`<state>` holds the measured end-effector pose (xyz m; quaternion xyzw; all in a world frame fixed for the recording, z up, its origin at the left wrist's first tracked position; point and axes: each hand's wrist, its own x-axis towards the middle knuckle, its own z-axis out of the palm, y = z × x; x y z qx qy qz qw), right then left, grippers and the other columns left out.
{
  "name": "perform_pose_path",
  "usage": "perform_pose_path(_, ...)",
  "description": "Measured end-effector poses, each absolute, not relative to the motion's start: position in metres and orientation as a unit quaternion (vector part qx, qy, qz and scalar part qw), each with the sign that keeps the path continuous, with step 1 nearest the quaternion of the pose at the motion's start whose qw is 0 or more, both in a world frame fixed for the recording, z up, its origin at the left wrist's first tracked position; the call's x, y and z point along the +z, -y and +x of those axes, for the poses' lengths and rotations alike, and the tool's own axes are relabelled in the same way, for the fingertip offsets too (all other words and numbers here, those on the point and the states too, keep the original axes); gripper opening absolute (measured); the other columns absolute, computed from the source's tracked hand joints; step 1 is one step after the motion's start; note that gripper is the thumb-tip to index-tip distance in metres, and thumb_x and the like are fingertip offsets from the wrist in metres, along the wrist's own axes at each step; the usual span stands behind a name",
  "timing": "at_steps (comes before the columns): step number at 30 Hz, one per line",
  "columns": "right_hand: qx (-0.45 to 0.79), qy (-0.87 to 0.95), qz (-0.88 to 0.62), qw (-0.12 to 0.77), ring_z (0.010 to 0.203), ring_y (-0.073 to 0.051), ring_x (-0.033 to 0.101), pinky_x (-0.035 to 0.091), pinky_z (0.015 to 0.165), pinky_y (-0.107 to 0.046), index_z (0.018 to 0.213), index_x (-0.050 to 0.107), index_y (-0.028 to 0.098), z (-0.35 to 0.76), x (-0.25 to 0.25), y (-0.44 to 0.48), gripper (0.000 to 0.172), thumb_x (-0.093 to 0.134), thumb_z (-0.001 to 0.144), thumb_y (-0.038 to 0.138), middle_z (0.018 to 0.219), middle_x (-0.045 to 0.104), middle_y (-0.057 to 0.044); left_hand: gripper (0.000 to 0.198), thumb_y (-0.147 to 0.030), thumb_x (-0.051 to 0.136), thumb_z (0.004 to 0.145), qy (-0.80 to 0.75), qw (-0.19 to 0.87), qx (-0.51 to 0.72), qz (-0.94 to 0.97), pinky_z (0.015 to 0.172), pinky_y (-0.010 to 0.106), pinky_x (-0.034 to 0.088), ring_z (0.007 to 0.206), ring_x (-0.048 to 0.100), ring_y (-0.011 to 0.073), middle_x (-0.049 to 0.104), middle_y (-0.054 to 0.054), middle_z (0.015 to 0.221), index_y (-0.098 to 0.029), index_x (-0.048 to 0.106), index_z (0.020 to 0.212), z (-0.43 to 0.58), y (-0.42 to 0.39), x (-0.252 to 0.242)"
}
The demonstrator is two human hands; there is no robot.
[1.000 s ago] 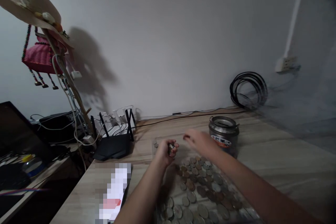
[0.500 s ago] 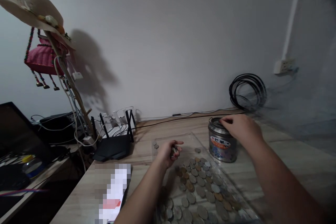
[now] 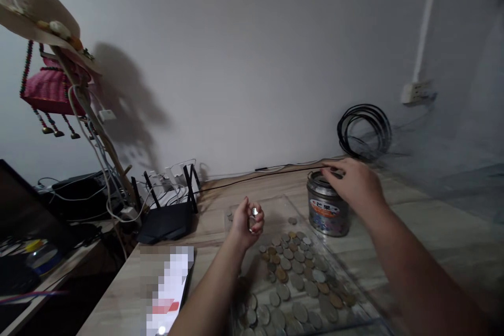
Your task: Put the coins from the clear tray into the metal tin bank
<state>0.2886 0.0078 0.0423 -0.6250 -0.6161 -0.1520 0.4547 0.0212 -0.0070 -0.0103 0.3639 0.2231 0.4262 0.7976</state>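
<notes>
My left hand (image 3: 247, 223) is raised over the clear plastic sheet (image 3: 346, 289), its fingers curled around a small stack of coins. My right hand (image 3: 352, 185) hovers over the mouth of a metal tin (image 3: 326, 215) with a printed label, fingertips pinched together at its rim; what they hold is too small to make out. Several loose coins (image 3: 293, 273) lie spread over the sheet between my forearms. A single coin (image 3: 292, 220) lies apart near the tin.
A black router (image 3: 167, 218) with antennas sits at the table's left back, beside tangled cables. A straw hat (image 3: 35, 10) and pink bag (image 3: 47, 89) hang on a stand. A black cable coil (image 3: 364, 131) leans on the wall. A phone (image 3: 167, 294) lies front left.
My right hand went from the coins near my left hand to the top of the tin and stays there. My left hand lifted slightly, still closed on its coins.
</notes>
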Motion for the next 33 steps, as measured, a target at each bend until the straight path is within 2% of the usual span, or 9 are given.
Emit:
perform_pose_path(2,-0.132,0.635,-0.549,0.527,0.079,-0.019,0.055,0.041,0.068,-0.03,0.088,0.067,0.018,0.264,0.038,-0.002,0.026,0.048,0.077,0.031,0.086,0.064,-0.008,0.041,-0.054,0.039,0.081,-0.184,0.804,0.425,0.374,0.031,0.018,0.005,0.026,0.02,0.0038,0.035,-0.005,0.044,-0.018,0.037,0.06,0.02,0.009,-0.009)
perform_pose_path(4,0.007,0.708,-0.468,0.529,0.072,-0.016,0.056,0.042,0.064,-0.027,0.083,0.066,0.017,0.232,0.027,0.003,0.024,0.046,0.078,0.03,0.081,0.065,-0.006,0.044,-0.056,0.036,0.082,-0.162,0.804,0.42,0.388,0.031,0.018,0.006,0.026,0.019,0.0044,0.032,-0.005,0.042,-0.019,0.034,0.058,0.02,0.012,-0.006)
perform_pose_path(8,0.321,0.804,-0.347,0.36,0.052,-0.011,0.05,0.037,0.047,-0.022,0.076,0.063,0.016,0.179,-0.002,0.003,0.035,0.039,0.082,0.04,0.057,0.058,-0.002,0.048,-0.058,0.029,0.084,-0.183,0.795,0.425,0.392,0.031,0.017,0.007,0.027,0.016,0.0038,0.028,-0.005,0.04,-0.019,0.03,0.056,0.02,0.016,-0.003)
perform_pose_path(11,0.435,0.768,-0.337,0.328,0.045,-0.009,0.044,0.031,0.04,-0.02,0.082,0.061,0.015,0.167,-0.014,0.001,0.036,0.042,0.08,0.045,0.053,0.053,0.001,0.046,-0.056,0.03,0.084,-0.201,0.785,0.443,0.383,0.032,0.018,0.004,0.027,0.016,0.0035,0.031,-0.005,0.041,-0.019,0.032,0.058,0.021,0.014,-0.003)
perform_pose_path(17,0.52,0.702,-0.356,0.333,0.052,-0.008,0.045,0.029,0.041,-0.017,0.079,0.062,0.014,0.17,-0.021,-0.004,0.039,0.057,0.069,0.051,0.06,0.054,0.0,0.036,-0.046,0.032,0.085,-0.242,0.737,0.5,0.386,0.034,0.02,0.007,0.026,0.02,0.0021,0.052,0.0,0.053,-0.017,0.045,0.069,0.027,0.009,-0.008)
perform_pose_path(20,0.565,0.666,-0.355,0.333,0.053,-0.007,0.043,0.027,0.041,-0.017,0.088,0.063,0.015,0.168,-0.026,-0.005,0.044,0.057,0.069,0.054,0.064,0.055,0.0,0.034,-0.043,0.033,0.085,-0.265,0.714,0.517,0.391,0.035,0.02,0.009,0.025,0.021,0.0025,0.049,-0.002,0.047,-0.016,0.047,0.07,0.03,0.01,-0.009)
perform_pose_path(26,0.467,0.734,-0.36,0.336,0.046,-0.006,0.031,0.02,0.04,-0.019,0.071,0.071,0.012,0.168,-0.025,-0.009,0.047,0.056,0.068,0.056,0.049,0.048,0.001,0.028,-0.039,0.037,0.082,-0.317,0.699,0.506,0.394,0.033,0.02,0.007,0.023,0.022,0.0038,0.042,-0.005,0.04,-0.016,0.049,0.071,0.034,0.013,-0.011)
perform_pose_path(30,0.434,0.769,-0.331,0.332,0.049,-0.008,0.039,0.028,0.044,-0.021,0.068,0.072,0.013,0.166,-0.024,-0.009,0.045,0.052,0.071,0.053,0.061,0.063,-0.005,0.025,-0.036,0.041,0.078,-0.368,0.686,0.497,0.384,0.032,0.019,0.008,0.024,0.025,0.0046,0.037,-0.006,0.036,-0.015,0.051,0.071,0.035,0.011,-0.014)
perform_pose_path(33,0.423,0.769,-0.337,0.34,0.053,-0.011,0.047,0.031,0.046,-0.022,0.069,0.072,0.014,0.162,-0.027,-0.008,0.044,0.046,0.077,0.049,0.067,0.068,-0.007,0.019,-0.029,0.042,0.074,-0.375,0.677,0.507,0.38,0.031,0.018,0.007,0.026,0.029,0.0057,0.037,-0.005,0.036,-0.014,0.053,0.072,0.036,0.012,-0.014)
